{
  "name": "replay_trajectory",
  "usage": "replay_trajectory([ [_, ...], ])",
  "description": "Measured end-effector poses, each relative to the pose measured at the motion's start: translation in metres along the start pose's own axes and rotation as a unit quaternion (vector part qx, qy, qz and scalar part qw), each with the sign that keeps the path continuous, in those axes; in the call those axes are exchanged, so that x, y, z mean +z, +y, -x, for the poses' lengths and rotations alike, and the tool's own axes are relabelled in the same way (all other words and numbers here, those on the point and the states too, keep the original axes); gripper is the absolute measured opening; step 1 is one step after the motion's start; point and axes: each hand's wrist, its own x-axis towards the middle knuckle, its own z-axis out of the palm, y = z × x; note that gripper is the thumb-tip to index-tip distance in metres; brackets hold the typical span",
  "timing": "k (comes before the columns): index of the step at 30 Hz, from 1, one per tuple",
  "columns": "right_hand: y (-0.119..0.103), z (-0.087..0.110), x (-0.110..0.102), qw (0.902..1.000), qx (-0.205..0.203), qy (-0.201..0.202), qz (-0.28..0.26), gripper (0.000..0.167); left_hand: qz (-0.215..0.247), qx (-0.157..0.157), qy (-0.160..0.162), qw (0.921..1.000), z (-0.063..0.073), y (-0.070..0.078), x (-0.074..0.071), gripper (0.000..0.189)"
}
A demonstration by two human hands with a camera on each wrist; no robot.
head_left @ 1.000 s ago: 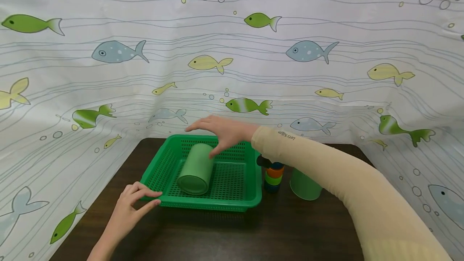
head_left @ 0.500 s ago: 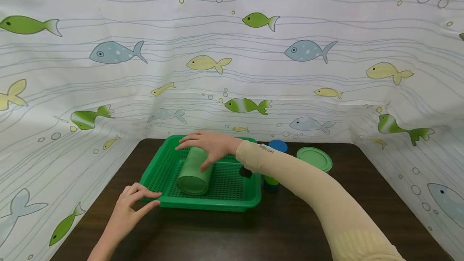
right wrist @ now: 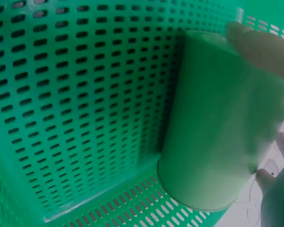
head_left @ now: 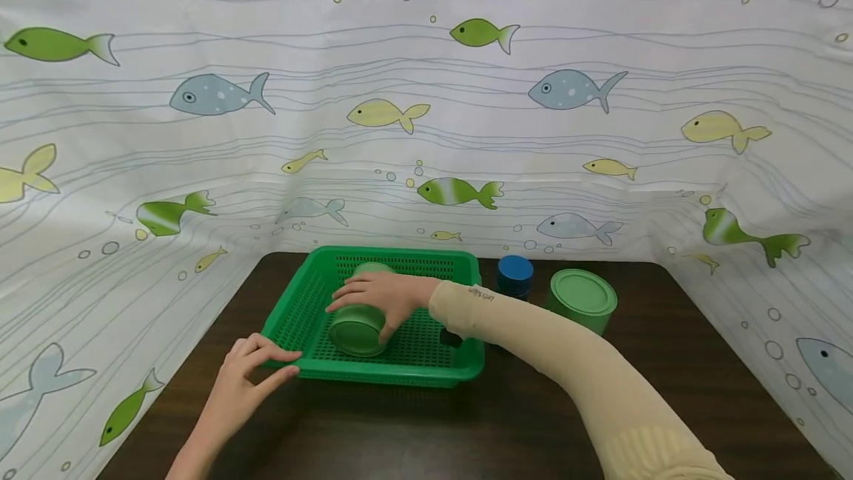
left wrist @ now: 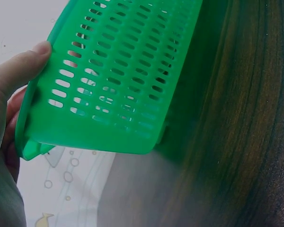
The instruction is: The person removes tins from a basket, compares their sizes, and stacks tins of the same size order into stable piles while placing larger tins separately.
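Observation:
A green plastic basket [head_left: 389, 372] with slotted walls stands on the dark table. My left hand [head_left: 245, 378] holds its near left corner; in the left wrist view the thumb [left wrist: 31, 59] lies on the rim's outer side and the fingers curl behind it. Inside, a pale green canister [head_left: 358, 333] lies on its side, its round end facing me. My right hand [head_left: 385, 296] grips it from above, thumb on the right side and fingers across to the left. The right wrist view shows the canister's smooth side [right wrist: 222, 127] close up, between thumb and fingers.
To the basket's right stands a blue-topped cylinder [head_left: 514, 271], partly hidden by the sleeved right arm. Beside it is a second pale green canister [head_left: 583, 295], upright. A fish-print sheet [head_left: 426, 147] closes off the back and sides of the wooden table [head_left: 426, 435].
My right hand has come down from above the basket onto the lying canister and now grips it. The left hand stays on the basket's corner.

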Motion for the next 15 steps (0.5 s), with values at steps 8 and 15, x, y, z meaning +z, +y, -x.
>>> replay_trajectory([
  [8,-0.009,-0.001,0.007,0.9979,-0.008,-0.028,0.058,0.108,-0.004,-0.001,-0.002,1.0000,-0.002,0.004,-0.002,0.045],
  [15,-0.008,-0.007,0.014,0.9945,-0.019,-0.021,0.101,0.114,-0.007,-0.006,-0.001,1.0000,-0.002,0.004,-0.002,0.045],
])
